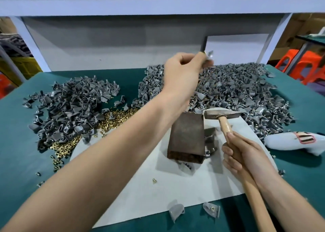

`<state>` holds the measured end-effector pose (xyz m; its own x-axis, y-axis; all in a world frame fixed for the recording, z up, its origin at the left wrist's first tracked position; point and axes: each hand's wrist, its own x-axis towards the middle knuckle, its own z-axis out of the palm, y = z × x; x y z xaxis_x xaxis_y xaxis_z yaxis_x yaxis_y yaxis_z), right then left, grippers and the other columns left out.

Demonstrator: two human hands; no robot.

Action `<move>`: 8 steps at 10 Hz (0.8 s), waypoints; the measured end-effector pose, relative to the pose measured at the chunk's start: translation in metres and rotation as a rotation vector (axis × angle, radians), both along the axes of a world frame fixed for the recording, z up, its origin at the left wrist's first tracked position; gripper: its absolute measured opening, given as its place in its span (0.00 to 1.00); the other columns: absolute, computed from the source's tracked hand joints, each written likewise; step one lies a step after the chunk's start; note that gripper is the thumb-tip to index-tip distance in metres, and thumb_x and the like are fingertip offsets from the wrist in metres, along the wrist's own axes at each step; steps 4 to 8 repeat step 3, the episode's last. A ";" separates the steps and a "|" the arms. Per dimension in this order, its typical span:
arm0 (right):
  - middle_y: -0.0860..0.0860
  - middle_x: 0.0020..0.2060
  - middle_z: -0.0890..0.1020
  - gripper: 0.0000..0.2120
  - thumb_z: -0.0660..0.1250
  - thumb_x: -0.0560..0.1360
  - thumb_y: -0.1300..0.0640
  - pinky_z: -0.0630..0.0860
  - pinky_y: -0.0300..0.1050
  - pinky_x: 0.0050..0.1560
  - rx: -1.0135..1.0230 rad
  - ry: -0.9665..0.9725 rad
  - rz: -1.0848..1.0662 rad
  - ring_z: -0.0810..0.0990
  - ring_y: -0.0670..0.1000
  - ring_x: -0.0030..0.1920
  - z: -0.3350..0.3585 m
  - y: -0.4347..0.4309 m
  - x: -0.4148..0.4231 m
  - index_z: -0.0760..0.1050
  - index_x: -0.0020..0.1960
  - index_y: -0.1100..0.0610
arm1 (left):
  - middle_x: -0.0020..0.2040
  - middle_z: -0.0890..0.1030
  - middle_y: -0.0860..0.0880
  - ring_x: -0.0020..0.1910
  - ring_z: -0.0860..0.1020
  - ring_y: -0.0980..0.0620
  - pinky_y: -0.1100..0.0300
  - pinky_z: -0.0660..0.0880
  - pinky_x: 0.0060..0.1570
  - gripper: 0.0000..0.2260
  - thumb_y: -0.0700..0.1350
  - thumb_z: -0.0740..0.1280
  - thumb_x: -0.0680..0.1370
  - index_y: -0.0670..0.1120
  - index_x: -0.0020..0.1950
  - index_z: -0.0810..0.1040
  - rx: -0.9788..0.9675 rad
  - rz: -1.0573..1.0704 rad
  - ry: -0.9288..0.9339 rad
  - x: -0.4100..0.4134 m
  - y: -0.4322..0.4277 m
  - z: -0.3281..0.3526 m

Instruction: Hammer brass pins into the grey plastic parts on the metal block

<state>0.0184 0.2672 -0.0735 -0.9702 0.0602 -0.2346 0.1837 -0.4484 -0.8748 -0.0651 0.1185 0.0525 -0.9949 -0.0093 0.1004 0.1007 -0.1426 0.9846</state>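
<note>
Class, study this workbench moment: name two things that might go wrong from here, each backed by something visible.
1. The left hand pinches a grey part high above the far pile; it might slip and vanish among identical parts.
2. The right hand grips the hammer with its head right beside the metal block; fingers steadying a part on the block's top risk being struck.

Head camera looks down, close (wide-angle), over table (21, 126).

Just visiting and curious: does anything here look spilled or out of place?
A white bottle lies on its side beside the paper sheet, and one brass pin sits alone on it, far from the pin heap.
</note>
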 end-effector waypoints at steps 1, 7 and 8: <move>0.56 0.28 0.70 0.04 0.61 0.78 0.63 0.63 0.36 0.18 0.188 0.017 -0.065 0.66 0.48 0.18 0.000 -0.006 0.002 0.71 0.44 0.60 | 0.78 0.57 0.43 0.76 0.59 0.45 0.49 0.54 0.74 0.28 0.46 0.61 0.82 0.45 0.78 0.51 -0.395 0.041 -0.117 -0.021 0.002 -0.008; 0.48 0.45 0.77 0.18 0.67 0.76 0.60 0.71 0.37 0.41 1.129 0.182 -0.193 0.76 0.42 0.43 -0.013 -0.018 0.007 0.71 0.64 0.56 | 0.70 0.70 0.58 0.72 0.67 0.54 0.49 0.62 0.72 0.25 0.59 0.62 0.78 0.59 0.74 0.62 -0.328 -0.392 -0.071 0.055 -0.024 -0.030; 0.48 0.45 0.77 0.18 0.67 0.76 0.60 0.71 0.37 0.41 1.129 0.182 -0.193 0.76 0.42 0.43 -0.013 -0.018 0.007 0.71 0.64 0.56 | 0.70 0.70 0.58 0.72 0.67 0.54 0.49 0.62 0.72 0.25 0.59 0.62 0.78 0.59 0.74 0.62 -0.328 -0.392 -0.071 0.055 -0.024 -0.030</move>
